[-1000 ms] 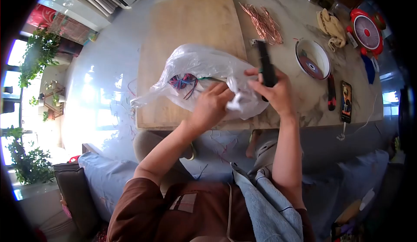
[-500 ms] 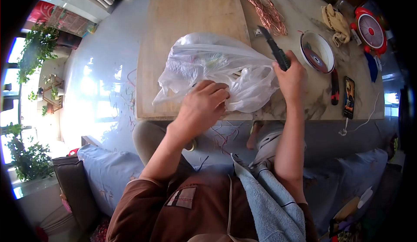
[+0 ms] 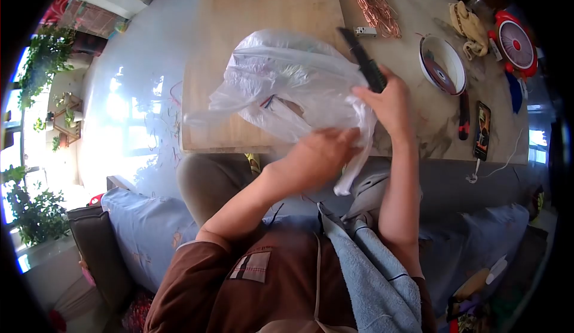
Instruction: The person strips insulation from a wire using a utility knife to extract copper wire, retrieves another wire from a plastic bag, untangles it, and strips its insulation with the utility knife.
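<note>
Right grip (image 3: 391,104) around slim black cutter (image 3: 371,74)

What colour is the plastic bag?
The plastic bag is translucent white, clearest in the head view.

A thin, translucent white plastic bag (image 3: 287,73) lies crumpled and puffed out on the wooden board (image 3: 263,4), a little blue and red showing at its near side, its twisted end drooping past the near edge beside the blurred left hand (image 3: 323,156). The dark utility knife (image 3: 365,62) slants in the right hand (image 3: 388,102), its blade end pointing away and leftward, beside the bag.
</note>
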Demonstrator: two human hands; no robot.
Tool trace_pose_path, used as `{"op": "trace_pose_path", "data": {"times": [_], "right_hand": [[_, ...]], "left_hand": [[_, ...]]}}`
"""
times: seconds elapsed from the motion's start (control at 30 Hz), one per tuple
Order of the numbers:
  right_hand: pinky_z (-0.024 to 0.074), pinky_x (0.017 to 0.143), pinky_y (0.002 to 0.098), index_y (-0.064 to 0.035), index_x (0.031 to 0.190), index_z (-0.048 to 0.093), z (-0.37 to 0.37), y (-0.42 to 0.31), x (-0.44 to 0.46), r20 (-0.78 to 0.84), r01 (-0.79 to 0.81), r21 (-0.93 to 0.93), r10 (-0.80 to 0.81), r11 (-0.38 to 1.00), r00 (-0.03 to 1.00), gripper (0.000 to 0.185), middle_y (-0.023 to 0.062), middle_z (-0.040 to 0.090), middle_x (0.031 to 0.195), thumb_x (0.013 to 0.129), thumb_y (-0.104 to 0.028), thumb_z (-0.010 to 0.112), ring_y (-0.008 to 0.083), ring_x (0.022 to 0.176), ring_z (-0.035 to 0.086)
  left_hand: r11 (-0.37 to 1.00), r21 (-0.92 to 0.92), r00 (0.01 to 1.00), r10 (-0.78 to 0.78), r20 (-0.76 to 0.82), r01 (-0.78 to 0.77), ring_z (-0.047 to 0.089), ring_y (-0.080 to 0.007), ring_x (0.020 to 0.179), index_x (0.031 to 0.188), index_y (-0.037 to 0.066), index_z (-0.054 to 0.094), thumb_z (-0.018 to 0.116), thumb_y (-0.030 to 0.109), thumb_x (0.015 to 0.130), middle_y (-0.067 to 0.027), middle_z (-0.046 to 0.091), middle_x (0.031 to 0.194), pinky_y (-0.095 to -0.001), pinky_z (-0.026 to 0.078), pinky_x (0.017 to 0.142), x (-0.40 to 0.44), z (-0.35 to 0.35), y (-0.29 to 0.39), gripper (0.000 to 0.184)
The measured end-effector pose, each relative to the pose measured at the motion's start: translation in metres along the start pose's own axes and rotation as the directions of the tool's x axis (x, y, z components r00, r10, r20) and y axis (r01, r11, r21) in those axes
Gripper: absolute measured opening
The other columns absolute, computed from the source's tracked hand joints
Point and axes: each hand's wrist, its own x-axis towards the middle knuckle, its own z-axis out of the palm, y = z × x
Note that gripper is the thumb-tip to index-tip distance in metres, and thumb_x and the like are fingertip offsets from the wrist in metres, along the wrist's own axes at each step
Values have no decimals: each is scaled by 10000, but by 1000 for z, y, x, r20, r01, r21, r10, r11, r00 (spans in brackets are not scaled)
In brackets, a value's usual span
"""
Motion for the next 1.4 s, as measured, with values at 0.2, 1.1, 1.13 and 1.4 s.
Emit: {"op": "trace_pose_path", "data": {"times": [0.2, 1.1, 1.13, 1.4], "right_hand": [[446, 572, 340, -15, 804, 559, -2, 4, 9, -118, -121, 114, 134, 986, 984, 296, 115, 573, 641, 662, -188, 753, 245, 582, 566], [405, 574, 214, -44, 852, 595, -21, -8, -8, 154, -23, 453, -53, 891, 987, 219, -40, 546, 654, 708, -120, 740, 35, 616, 468], [410, 579, 221, -43, 854, 594, -26, -1, -8, 186, -37, 433, -50, 900, 981, 225, -38, 554, 655, 704, -124, 741, 37, 619, 478], [424, 583, 298, -26, 853, 546, -18, 17, 0, -43, -69, 88, 73, 994, 996, 219, 85, 561, 649, 721, -141, 676, 174, 600, 538]], "left_hand": [[997, 70, 894, 15, -448, 18, 605, -326, 833, 959, 18, 604, 549, 7, 817, -146, 623, 970, -374, 483, 719, 16, -32, -31, 153], [941, 339, 875, 168, -455, -5, 588, -284, 785, 878, 61, 606, 651, 54, 720, -87, 598, 831, -359, 474, 675, 48, -40, -70, 165], [945, 326, 857, 171, -486, -4, 590, -287, 773, 878, 54, 602, 650, 57, 729, -91, 601, 827, -359, 475, 664, 49, -44, -70, 156], [972, 230, 852, 166, -497, -55, 594, -278, 703, 887, 38, 596, 649, 47, 749, -101, 603, 804, -352, 473, 615, 44, -52, -69, 148]]}}
